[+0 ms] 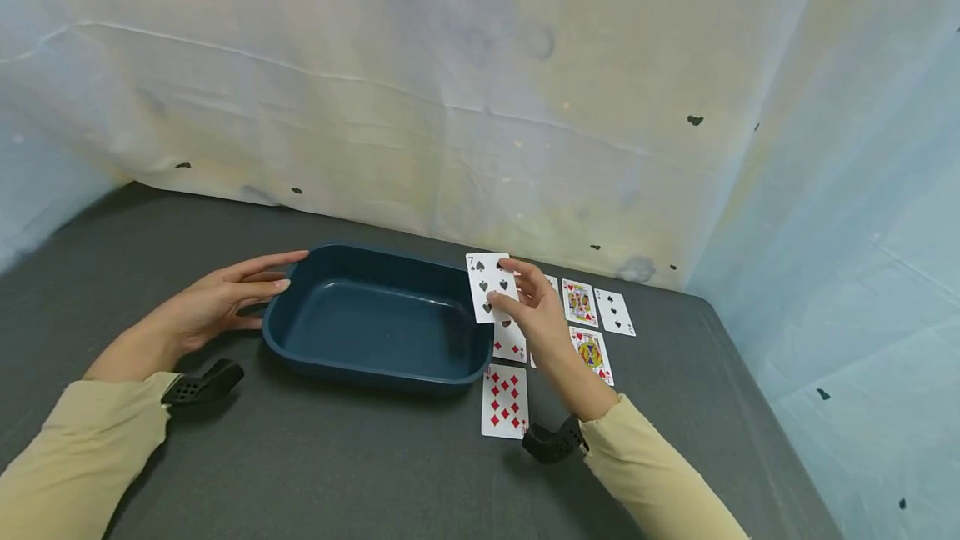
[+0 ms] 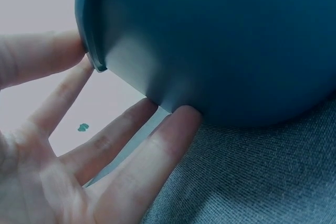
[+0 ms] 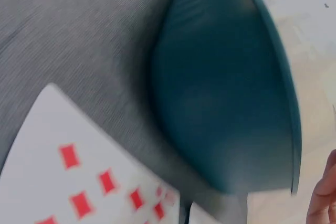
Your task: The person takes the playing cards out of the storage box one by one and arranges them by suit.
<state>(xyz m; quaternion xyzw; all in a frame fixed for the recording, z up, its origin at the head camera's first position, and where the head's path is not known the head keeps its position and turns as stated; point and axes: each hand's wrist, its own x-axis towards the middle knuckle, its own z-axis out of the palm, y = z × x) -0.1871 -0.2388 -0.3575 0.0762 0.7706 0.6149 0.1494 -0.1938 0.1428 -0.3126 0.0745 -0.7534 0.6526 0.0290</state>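
A dark blue rectangular basin [image 1: 375, 377] stands on the grey table. My left hand [image 1: 236, 294] is at its left end, fingers spread and fairly straight; the left wrist view shows fingertips [image 2: 184, 116] against the outer wall and one finger at the rim. My right hand [image 1: 536, 302] pinches a seven of spades playing card [image 1: 483, 277] face up over the basin's right end. Only a bit of that hand's fingers [image 3: 323, 198] shows in the right wrist view, where the card is out of sight.
Face-up cards lie right of the basin: a ten of diamonds [image 1: 505, 407], a partly covered diamond card [image 1: 510, 344], two red face cards [image 1: 580, 302], [image 1: 592, 354] and a spade card [image 1: 617, 312]. My right arm hides others. A pale cloth [image 1: 450, 107] hangs behind the table.
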